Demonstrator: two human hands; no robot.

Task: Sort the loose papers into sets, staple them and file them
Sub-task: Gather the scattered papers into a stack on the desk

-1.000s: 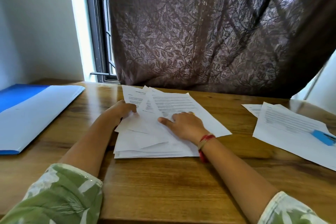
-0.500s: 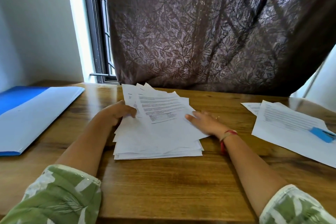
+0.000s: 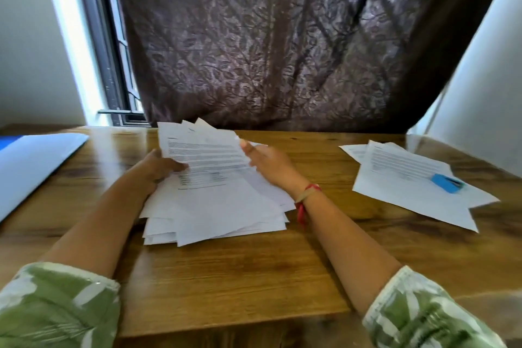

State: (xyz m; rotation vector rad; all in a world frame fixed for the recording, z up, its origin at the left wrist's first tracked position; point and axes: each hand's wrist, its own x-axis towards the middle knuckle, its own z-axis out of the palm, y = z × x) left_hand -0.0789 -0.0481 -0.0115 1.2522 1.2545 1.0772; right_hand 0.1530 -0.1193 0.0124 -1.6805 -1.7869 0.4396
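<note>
You have two hands on one ragged pile of loose papers in the middle of the surface. Your left hand has its fingers curled round the left edge of the lifted top sheets, and your right hand pinches their right edge. The sheets are too fanned to count. To your right lies one smaller set of papers carrying one blue stapler. One folder lies to your left.
</note>
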